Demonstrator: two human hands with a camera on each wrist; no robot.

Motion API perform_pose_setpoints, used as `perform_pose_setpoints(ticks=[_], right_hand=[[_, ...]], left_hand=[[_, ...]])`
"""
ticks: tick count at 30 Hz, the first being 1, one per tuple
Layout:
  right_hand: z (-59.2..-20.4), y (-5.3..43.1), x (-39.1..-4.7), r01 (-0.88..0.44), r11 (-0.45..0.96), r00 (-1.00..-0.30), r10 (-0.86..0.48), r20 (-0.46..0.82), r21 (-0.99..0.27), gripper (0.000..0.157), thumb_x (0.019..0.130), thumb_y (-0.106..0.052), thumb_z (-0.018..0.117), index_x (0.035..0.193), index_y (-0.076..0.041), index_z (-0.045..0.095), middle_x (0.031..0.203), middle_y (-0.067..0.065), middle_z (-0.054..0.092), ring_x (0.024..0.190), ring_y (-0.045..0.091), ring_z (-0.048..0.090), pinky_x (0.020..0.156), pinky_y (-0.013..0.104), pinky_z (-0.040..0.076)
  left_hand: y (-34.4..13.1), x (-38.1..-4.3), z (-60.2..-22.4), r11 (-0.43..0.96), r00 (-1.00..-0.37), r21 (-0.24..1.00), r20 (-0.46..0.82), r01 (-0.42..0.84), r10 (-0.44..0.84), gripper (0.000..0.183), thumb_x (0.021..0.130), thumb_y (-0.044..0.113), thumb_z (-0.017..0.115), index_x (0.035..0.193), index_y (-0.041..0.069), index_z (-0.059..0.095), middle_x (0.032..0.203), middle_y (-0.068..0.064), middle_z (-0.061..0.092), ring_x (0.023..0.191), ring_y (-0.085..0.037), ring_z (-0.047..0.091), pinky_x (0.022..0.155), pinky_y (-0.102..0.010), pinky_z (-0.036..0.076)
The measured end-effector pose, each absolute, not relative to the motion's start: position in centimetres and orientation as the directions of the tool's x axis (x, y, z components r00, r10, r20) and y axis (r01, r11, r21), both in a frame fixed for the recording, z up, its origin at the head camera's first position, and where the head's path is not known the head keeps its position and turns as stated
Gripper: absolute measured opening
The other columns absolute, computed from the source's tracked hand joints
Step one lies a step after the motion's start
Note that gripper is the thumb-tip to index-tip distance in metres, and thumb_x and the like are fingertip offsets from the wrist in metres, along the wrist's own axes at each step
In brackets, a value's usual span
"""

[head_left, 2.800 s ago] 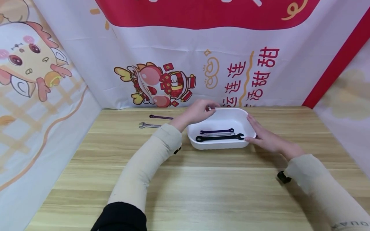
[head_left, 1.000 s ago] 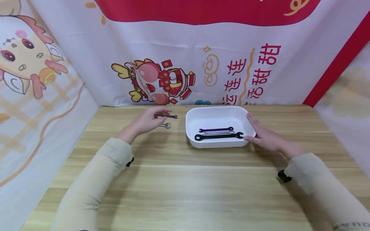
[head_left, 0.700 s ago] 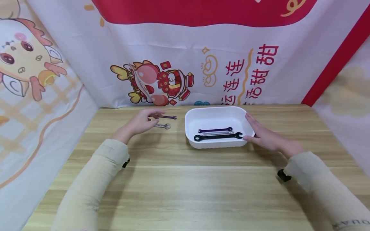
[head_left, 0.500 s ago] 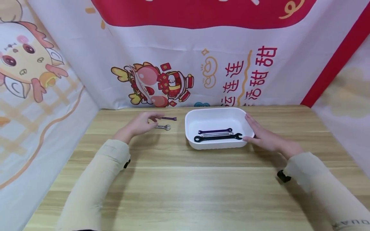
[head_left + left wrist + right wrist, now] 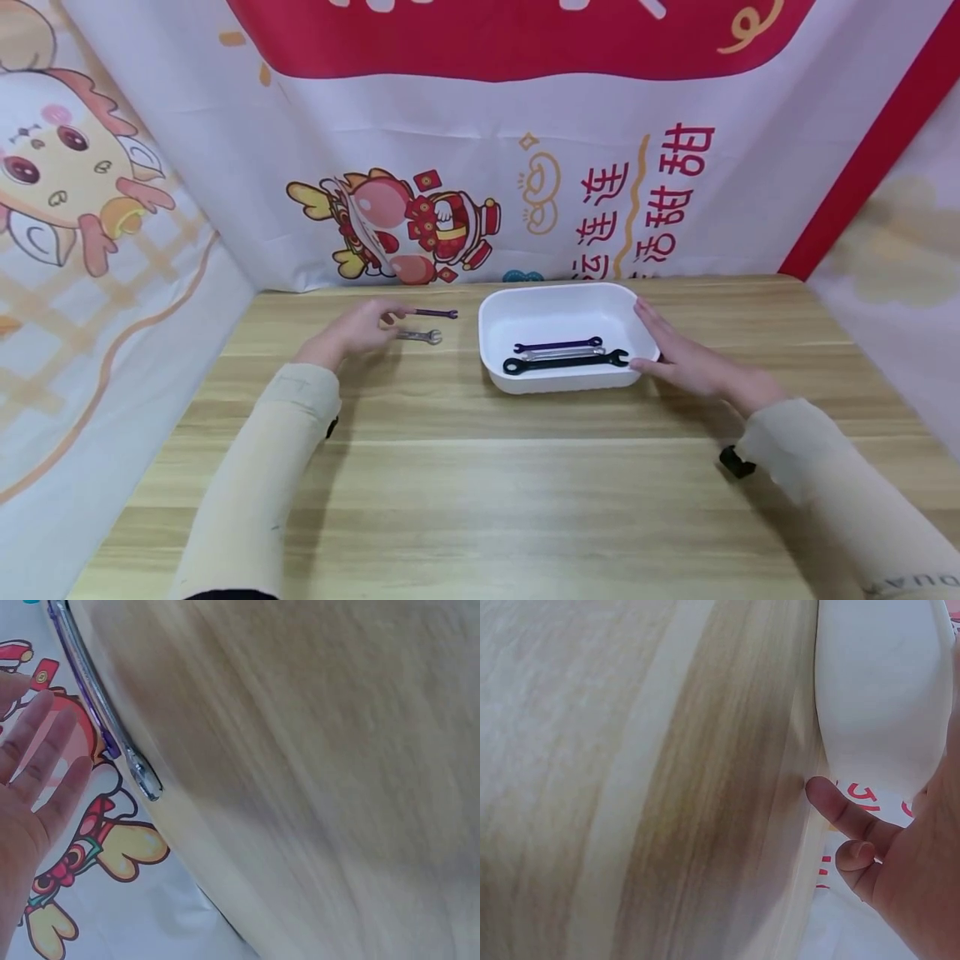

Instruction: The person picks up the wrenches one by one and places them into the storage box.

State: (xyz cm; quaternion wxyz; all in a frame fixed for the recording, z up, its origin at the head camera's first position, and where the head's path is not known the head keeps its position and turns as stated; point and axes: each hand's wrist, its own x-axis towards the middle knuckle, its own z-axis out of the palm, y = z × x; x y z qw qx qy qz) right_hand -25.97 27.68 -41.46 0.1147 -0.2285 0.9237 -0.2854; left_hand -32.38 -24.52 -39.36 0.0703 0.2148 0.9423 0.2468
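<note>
My left hand (image 5: 352, 329) hovers at the left over two combination wrenches on the table, a slim purple wrench (image 5: 438, 314) and a silver wrench (image 5: 420, 337). Their left ends are hidden beneath it. In the left wrist view its fingers are extended and apart from the silver wrench (image 5: 101, 694). With thumb and fingers at the rim, my right hand (image 5: 693, 358) grips the right end of a white plastic tub (image 5: 566, 385). Inside the tub lie a purple wrench (image 5: 558, 344), a silver wrench (image 5: 562, 353) and a larger black wrench (image 5: 566, 362), roughly parallel.
The wood-grain table (image 5: 480, 500) runs back to a white printed cloth (image 5: 480, 117) hung behind it. Another cloth panel (image 5: 90, 333) borders the table on the left. The tub stands near the table's back edge.
From above the tub, my left hand has moved left to the two loose wrenches, then shifted slightly there. My right hand stays on the tub's right end.
</note>
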Motion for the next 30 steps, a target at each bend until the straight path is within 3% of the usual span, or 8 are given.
perform_pose_setpoints(ticks=[8,15,23,30], right_hand=[[-41.2,27.8,-25.9,-0.381,0.729,-0.866,-0.497,-0.057,-0.569,0.093,0.104,-0.038,0.058,0.164,-0.008,-0.006,0.169,0.008,-0.016,0.152,0.046,-0.002,0.118,0.065,0.011],[-41.2,27.8,-25.9,-0.379,0.728,-0.866,-0.496,-0.058,-0.571,0.094,0.104,-0.038,0.059,0.164,-0.008,-0.006,0.169,0.01,-0.016,0.152,0.046,-0.001,0.118,0.064,0.011],[-41.6,27.7,-25.7,-0.379,0.724,-0.864,-0.5,-0.061,-0.576,0.093,0.104,-0.036,0.059,0.164,-0.008,-0.006,0.169,0.01,-0.016,0.152,0.046,-0.002,0.118,0.064,0.01],[-41.7,27.7,-25.9,-0.381,0.733,-0.866,-0.497,-0.061,-0.564,0.094,0.104,-0.037,0.059,0.164,-0.009,-0.007,0.169,0.008,-0.016,0.153,0.045,-0.002,0.118,0.064,0.011]], left_hand=[[-24.2,-33.2,-39.8,0.813,-0.9,0.478,-0.098,0.332,0.425,0.051,0.089,-0.001,0.06,0.139,0.007,0.064,0.13,-0.02,0.063,0.116,-0.037,0.06,0.101,-0.053,0.048],[-23.8,-33.8,-39.9,0.834,-0.904,0.467,-0.148,0.294,0.401,0.058,0.081,-0.011,0.057,0.135,0.007,0.067,0.12,-0.017,0.065,0.109,-0.033,0.059,0.093,-0.048,0.05],[-23.9,-33.9,-40.7,0.815,-0.875,0.454,-0.139,0.36,0.463,0.043,0.088,-0.005,0.066,0.13,0.003,0.07,0.117,-0.015,0.069,0.103,-0.03,0.06,0.094,-0.048,0.05],[-23.9,-34.2,-40.9,0.833,-0.882,0.462,-0.193,0.304,0.429,0.063,0.077,-0.018,0.054,0.133,0.006,0.069,0.128,-0.016,0.065,0.108,-0.031,0.057,0.096,-0.048,0.05]])
